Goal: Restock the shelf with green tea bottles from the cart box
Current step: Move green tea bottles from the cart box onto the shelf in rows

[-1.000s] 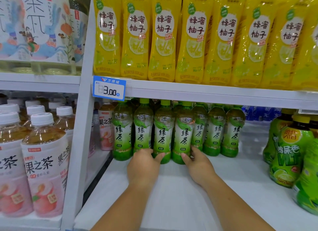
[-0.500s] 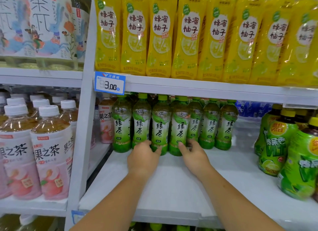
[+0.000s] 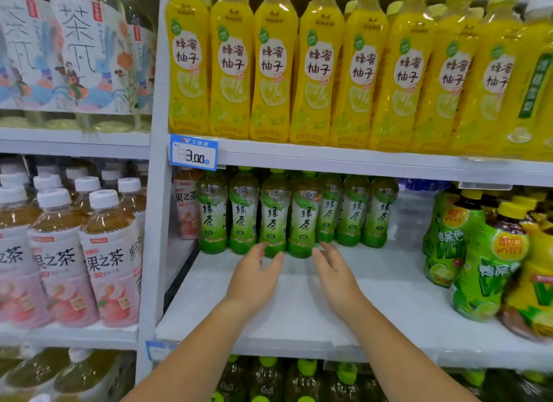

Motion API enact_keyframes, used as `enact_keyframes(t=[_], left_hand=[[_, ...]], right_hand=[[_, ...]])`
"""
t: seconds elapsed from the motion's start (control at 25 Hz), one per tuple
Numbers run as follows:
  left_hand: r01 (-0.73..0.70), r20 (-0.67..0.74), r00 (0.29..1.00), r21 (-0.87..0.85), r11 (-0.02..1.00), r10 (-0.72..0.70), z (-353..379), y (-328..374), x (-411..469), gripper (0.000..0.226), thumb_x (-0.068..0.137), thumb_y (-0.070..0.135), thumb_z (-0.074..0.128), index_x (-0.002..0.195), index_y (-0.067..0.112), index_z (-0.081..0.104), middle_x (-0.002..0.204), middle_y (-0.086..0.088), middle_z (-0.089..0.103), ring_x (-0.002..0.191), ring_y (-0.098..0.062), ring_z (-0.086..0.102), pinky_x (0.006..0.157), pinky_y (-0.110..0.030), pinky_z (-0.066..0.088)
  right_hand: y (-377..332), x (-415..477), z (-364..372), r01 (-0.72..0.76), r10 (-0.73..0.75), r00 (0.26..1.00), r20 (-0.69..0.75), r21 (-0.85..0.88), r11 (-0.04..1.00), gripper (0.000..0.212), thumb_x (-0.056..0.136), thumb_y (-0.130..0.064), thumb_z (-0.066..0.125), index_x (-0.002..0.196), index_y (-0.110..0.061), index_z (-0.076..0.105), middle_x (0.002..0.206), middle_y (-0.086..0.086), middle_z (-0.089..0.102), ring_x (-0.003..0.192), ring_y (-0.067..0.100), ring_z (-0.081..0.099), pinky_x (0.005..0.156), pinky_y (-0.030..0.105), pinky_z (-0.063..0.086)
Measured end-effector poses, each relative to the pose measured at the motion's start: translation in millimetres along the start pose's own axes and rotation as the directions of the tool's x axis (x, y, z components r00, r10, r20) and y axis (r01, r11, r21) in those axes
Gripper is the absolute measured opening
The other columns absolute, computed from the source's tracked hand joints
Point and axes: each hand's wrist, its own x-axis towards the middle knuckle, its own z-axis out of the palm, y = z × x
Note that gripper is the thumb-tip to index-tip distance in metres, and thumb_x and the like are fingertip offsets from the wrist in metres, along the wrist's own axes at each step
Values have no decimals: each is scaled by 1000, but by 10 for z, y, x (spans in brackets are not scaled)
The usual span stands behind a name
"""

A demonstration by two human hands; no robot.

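Observation:
Several green tea bottles (image 3: 273, 216) stand upright in rows toward the back of the white middle shelf (image 3: 389, 300). My left hand (image 3: 254, 277) is open just in front of the front row, fingertips near the base of the third bottle. My right hand (image 3: 335, 276) is open beside it, fingertips close to the base of the fourth bottle (image 3: 303, 219). Neither hand holds anything. The cart box is out of view.
Yellow honey-pomelo bottles (image 3: 269, 69) fill the shelf above, with a blue price tag (image 3: 193, 155) on its edge. Green lime drink bottles (image 3: 484, 258) crowd the right of the middle shelf. Peach tea bottles (image 3: 110, 258) fill the left bay. More green-capped bottles (image 3: 299, 380) stand below.
Both hands have pulled back slightly from the front bottles' bases and opened. The view has shifted back and downward, showing the shelf's front edge and the shelf below.

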Motion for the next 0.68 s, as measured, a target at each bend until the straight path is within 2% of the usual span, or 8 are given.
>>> enact_keyframes(t=[0.04,0.16,0.36,0.44,0.56,0.68], left_hand=[[19,33,999,5,1000,-19,-6,46,-62,60,99,41,57,150,16,40,149,0,48,135,-17,47,113,-39,38],[175,110,978,51,983,-180,-94,224,-275,64,98,46,54,153,19,35,154,0,42,138,-19,44,116,-40,36],[430,214,878,38,902,-427,-363,659,-764,57,101,45,50,152,24,34,153,1,42,137,-19,43,107,-33,39],[475,244,845,63,878,-475,-470,907,-946,55,101,46,51,150,26,36,150,1,45,133,-17,46,103,-31,42],[514,269,815,76,854,-514,-615,1497,-1181,49,102,40,51,147,24,42,147,2,49,127,-13,48,85,-15,44],[498,324,804,91,863,-498,-722,2178,-1448,48,102,39,51,147,22,45,147,5,49,125,-7,47,93,-20,37]], right_hand=[[-59,-62,-20,-21,21,1000,12,2,1000,50,104,-36,44,151,-19,36,147,-2,45,131,9,42,103,23,30],[-241,-304,-129,-202,203,978,43,-29,979,51,105,-38,41,152,-21,35,153,1,42,139,16,40,103,22,27],[-675,-782,-423,-434,436,889,142,-44,900,50,105,-42,36,152,-25,35,156,1,38,142,20,38,108,26,27],[-880,-958,-593,-487,489,854,179,-59,872,50,105,-43,37,152,-26,35,155,1,40,140,20,41,106,26,29],[-1264,-1248,-947,-544,541,820,186,-40,838,48,104,-42,40,150,-27,38,151,1,43,130,15,45,105,26,31],[-1737,-1571,-1423,-554,552,816,173,-40,832,47,104,-37,44,148,-22,43,143,1,49,116,8,46,95,21,33]])
